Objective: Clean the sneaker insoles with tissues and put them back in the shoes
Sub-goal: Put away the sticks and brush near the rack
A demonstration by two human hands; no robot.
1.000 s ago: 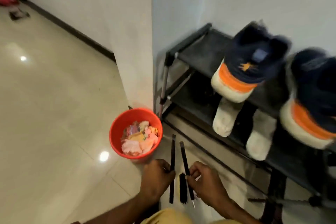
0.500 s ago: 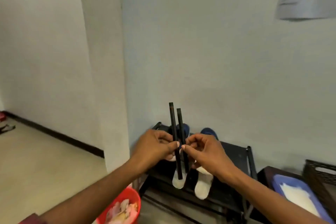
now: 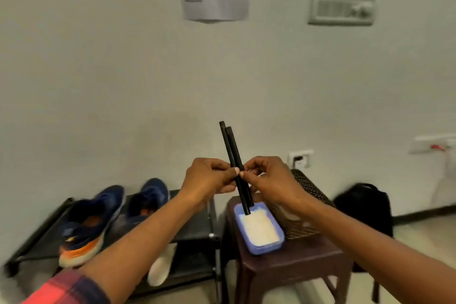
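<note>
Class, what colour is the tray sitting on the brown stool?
The tray is blue; the head view shows it best.

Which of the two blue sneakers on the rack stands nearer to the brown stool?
The right sneaker; the left sneaker, showing its orange sole, stands farther from the stool.

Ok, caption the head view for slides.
Left hand and right hand pinch two black sticks; blue tray on stool, navy sneakers on rack.
</note>
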